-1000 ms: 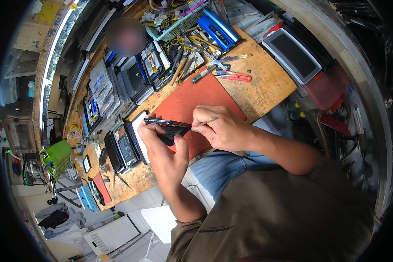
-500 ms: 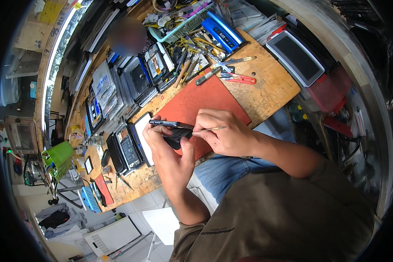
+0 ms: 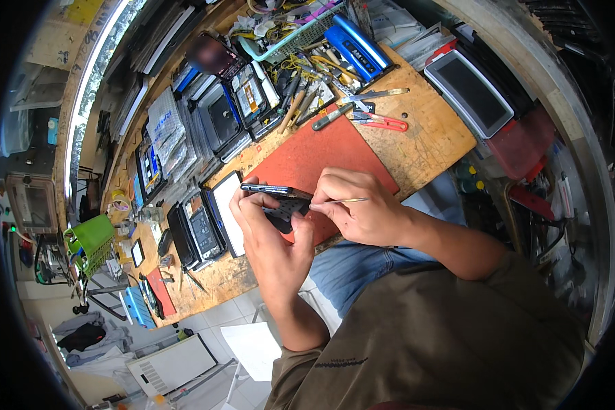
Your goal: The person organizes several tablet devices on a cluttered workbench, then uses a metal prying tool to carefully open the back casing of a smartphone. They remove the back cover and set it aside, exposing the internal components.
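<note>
The left hand (image 3: 270,229) is curled around a dark phone (image 3: 277,198), fingers along its far edge and thumb pressed against the near side, holding it up just above the near edge of the table (image 3: 437,137). The right hand (image 3: 359,212) is pinched shut on a thin metal tool (image 3: 342,201), its fingertips bunched at the phone's right end; the tool's shaft runs out to the right across the knuckles, and its tip meets the phone at the edge, though the exact contact spot is hidden by the fingers.

The phone is slim and black, tilted with one long edge up. Its lower face shows a dark panel dotted with small pale marks; finer detail is too small to tell.

Under both hands lies a red mat (image 3: 314,154) on the wooden table. Beyond the mat sit red-handled cutters (image 3: 383,123), a grey-handled tool (image 3: 331,117) and a scatter of screwdrivers (image 3: 297,102). A blue case (image 3: 355,48) lies farther back, near a basket of wires (image 3: 287,31). To the left, a white-faced tablet (image 3: 227,212) lies just beside the left hand, with a row of opened phones and trays (image 3: 212,123) past it. A grey-framed tablet (image 3: 475,92) rests at the table's right corner. A green basket (image 3: 89,239) stands at far left. Nothing lies between the hands and the phone.
</note>
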The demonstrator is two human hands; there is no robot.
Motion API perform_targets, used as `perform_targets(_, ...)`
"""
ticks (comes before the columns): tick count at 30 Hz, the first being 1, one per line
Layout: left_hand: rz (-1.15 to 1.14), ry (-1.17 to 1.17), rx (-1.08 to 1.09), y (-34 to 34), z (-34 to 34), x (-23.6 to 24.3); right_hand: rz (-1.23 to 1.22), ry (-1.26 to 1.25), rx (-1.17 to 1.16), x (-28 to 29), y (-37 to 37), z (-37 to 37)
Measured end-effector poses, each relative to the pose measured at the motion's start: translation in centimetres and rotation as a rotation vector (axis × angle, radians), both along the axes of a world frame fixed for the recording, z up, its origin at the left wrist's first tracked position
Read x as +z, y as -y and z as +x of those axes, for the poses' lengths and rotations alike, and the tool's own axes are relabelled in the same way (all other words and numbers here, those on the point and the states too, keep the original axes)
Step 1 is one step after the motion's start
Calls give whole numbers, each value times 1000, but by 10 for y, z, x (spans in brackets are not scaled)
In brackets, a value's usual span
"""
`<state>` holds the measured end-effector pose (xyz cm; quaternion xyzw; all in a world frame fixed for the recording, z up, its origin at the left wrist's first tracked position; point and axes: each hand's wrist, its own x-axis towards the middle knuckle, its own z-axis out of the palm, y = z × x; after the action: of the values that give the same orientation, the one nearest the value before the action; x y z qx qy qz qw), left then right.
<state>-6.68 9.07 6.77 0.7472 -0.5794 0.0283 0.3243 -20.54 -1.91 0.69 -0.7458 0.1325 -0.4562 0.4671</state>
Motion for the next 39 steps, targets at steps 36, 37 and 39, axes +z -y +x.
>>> perform_targets(36, -60, -142, 10, -6, 0, -4, -64, -360, -27, -14, 14, -41)
perform_targets(37, -57, -173, 0, -10, 0, -5, -3, -339, -10, -15, 12, -44)
perform_targets(39, -66, -181, -5, -10, 1, -8, 24, -249, -1, -15, 11, -41)
